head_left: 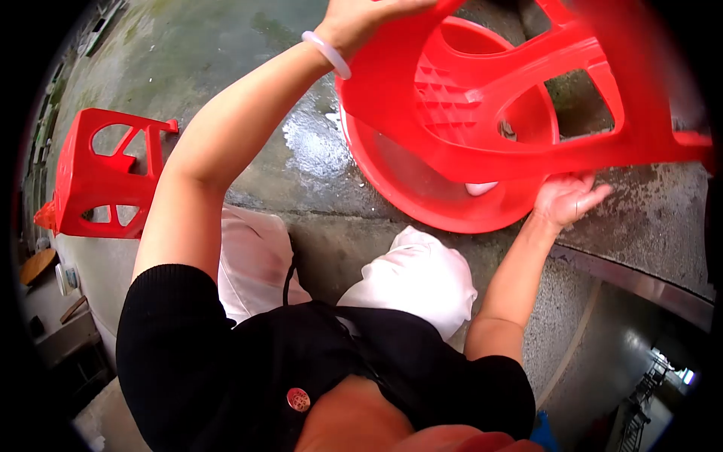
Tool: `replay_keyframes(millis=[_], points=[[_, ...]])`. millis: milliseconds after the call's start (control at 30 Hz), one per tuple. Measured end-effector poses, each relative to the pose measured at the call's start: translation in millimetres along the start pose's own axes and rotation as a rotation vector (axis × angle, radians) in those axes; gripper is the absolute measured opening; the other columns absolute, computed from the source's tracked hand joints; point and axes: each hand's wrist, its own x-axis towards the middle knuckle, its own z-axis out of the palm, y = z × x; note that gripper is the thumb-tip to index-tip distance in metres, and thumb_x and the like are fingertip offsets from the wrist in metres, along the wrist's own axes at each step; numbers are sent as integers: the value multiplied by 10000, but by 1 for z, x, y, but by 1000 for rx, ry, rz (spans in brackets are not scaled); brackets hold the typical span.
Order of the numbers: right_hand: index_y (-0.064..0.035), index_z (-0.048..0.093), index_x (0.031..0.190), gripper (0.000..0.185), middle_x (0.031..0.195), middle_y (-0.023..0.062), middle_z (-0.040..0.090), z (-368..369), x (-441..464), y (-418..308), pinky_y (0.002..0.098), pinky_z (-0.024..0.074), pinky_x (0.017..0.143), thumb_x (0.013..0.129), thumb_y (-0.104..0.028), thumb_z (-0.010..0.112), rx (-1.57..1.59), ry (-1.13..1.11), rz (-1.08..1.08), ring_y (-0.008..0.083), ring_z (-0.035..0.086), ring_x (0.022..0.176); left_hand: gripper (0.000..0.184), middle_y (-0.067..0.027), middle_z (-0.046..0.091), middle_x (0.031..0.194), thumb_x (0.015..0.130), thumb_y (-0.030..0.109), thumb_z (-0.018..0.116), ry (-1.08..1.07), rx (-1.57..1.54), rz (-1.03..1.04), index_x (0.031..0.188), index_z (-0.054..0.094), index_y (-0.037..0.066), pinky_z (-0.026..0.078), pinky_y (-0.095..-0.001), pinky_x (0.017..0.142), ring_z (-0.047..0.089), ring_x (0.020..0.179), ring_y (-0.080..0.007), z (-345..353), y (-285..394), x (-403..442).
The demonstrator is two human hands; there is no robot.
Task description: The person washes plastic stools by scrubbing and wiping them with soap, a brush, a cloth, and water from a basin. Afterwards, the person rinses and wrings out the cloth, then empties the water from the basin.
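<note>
While left hand (pixel 360 20) touches red stool (pixel 452 113), grip unclear, right hand (pixel 563 201) spread opposite

At the left, a red stool (pixel 105 184) is seen on a grey concrete floor (pixel 248 75) — stained green in places and marked by a wet sheen. Nearer the left edge, a brown round object (pixel 38 266) and a white container (pixel 66 279) can be made out. At the lower right, a blue item (pixel 544 433) is partly hidden, and dark frames (pixel 636 422) are shown — too small to be identified.
</note>
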Motion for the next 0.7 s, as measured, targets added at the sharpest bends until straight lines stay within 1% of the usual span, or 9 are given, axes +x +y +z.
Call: replay_keyframes(millis=[33,167,267,300,400,433,533,633,700], points=[[5,509,1219,660,1210,112,544,-3,-3,0,364,354,998,892,-561,414,-63,5,-18,228,492,1119,448,-83,625,1053,811,241,693,34,-29,-61,1152,552,-15,475,-301,829,585,923,-137,-5,-13,-6],[-5,510,1219,616,1204,99,551,-21,-15,14,363,383,970,905,-528,418,-93,-121,99,221,508,1085,430,-74,624,1029,815,249,688,199,29,-193,1130,559,-13,480,-310,793,586,885,-139,-35,-51,-23],[24,540,1158,621,1166,122,567,-40,-22,34,379,408,936,885,-527,451,-88,-51,183,241,518,1061,420,-74,628,1006,814,253,689,196,63,-276,1118,565,-9,485,-306,768,588,854,-134,-43,-58,-22],[4,552,1141,566,1149,130,574,-46,-27,39,369,408,933,898,-495,439,-59,-8,172,238,523,1042,414,-75,635,978,803,259,699,229,154,-319,1101,580,-4,490,-296,751,595,833,-133,-43,-59,-14],[-21,565,1118,498,1118,129,583,-67,-31,39,379,416,922,908,-454,438,30,125,270,245,541,1006,422,-71,646,931,782,283,721,152,203,-401,1071,615,-6,493,-288,737,602,809,-127,-45,-72,4],[-43,563,1120,416,1114,119,577,-95,-22,46,402,424,918,908,-389,470,35,116,329,246,556,978,433,-70,649,932,781,297,721,98,269,-374,1070,621,-9,492,-282,736,602,800,-123,-42,-77,9],[-57,558,1131,358,1090,104,589,-140,-3,70,411,436,907,902,-326,503,-205,149,468,243,569,981,448,-74,649,953,779,308,722,31,464,-473,1078,624,-11,490,-281,753,602,814,-124,-33,-89,36],[-69,520,1201,380,1150,104,582,-193,28,110,399,433,921,897,-297,526,-828,81,566,271,568,1021,476,-81,651,967,784,328,714,56,409,-439,1101,618,-14,487,-285,778,603,839,-129,-51,-111,36],[-60,485,1196,371,1109,83,578,-257,65,166,431,464,872,878,-240,547,-758,-232,447,241,570,1003,471,-88,648,990,804,327,693,57,334,-358,1114,611,-18,482,-287,800,603,866,-134,-46,-113,36]])
